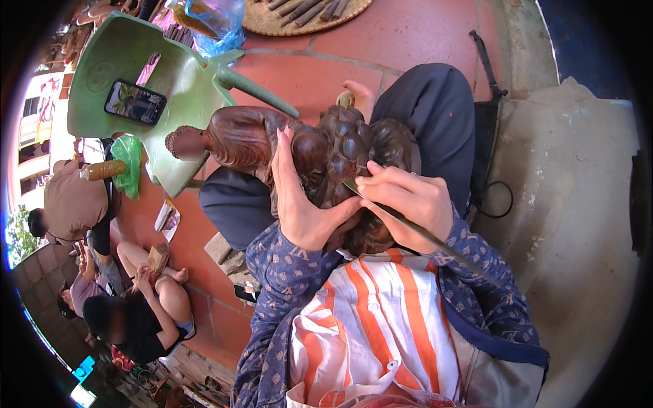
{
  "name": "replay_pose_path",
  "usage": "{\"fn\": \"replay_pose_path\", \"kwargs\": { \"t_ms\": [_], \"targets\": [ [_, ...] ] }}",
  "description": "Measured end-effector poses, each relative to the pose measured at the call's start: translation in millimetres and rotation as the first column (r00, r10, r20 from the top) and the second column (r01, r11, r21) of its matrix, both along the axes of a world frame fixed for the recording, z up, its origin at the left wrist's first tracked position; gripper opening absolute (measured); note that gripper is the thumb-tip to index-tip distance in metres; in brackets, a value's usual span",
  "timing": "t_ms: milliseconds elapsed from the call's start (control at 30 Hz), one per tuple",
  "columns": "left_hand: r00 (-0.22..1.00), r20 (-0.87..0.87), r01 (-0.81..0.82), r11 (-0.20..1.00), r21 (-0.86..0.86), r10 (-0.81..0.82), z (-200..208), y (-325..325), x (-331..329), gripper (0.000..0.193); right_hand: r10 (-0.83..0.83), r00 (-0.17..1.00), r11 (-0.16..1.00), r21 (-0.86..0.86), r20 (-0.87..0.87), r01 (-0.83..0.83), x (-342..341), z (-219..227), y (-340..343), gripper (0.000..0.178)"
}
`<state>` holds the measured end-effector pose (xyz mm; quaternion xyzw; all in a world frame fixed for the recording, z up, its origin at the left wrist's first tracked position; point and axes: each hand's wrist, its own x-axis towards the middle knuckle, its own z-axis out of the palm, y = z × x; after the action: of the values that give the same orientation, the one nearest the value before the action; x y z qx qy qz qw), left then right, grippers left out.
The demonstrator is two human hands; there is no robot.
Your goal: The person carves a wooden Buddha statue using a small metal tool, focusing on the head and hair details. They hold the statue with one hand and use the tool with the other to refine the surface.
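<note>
A dark brown carved wooden statue (pixel 309 146) of a seated robed figure lies across my lap, its knobbly-haired head to the left and its lobed base to the right. My left hand (pixel 303 207) lies spread against it, fingers stretched straight and thumb reaching right toward the tool's tip. My right hand (pixel 411 204) is closed round a long thin metal carving tool (pixel 442 246), whose tip meets the carved base beside my left thumb. The tool's rear end runs back along my right forearm. I cannot make out its exact tip shape.
A green plastic chair (pixel 180 88) with a phone (pixel 135 102) on it stands at the left. Ahead, a woven tray (pixel 272 24) holds several dark sticks. A grey slab (pixel 558 204) lies to my right. Other people (pixel 146 306) sit at the lower left, one holding a wooden block.
</note>
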<state>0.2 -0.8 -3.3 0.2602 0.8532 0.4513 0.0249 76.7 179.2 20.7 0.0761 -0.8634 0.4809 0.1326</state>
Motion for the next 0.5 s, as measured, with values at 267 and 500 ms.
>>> {"fn": "replay_pose_path", "kwargs": {
  "t_ms": [267,500],
  "targets": [
    [1.000,-0.004,-0.016,1.000,-0.013,0.016,-0.5,0.7,1.0,0.125,0.055,0.998,0.998,0.019,0.010,-0.055,-1.8,3.3,3.5,0.012],
    [1.000,0.014,-0.008,1.000,0.017,0.008,-0.9,0.1,0.5,0.125,0.048,0.999,0.997,0.061,0.003,-0.048,-8.9,7.4,5.8,0.014]
  ]
}}
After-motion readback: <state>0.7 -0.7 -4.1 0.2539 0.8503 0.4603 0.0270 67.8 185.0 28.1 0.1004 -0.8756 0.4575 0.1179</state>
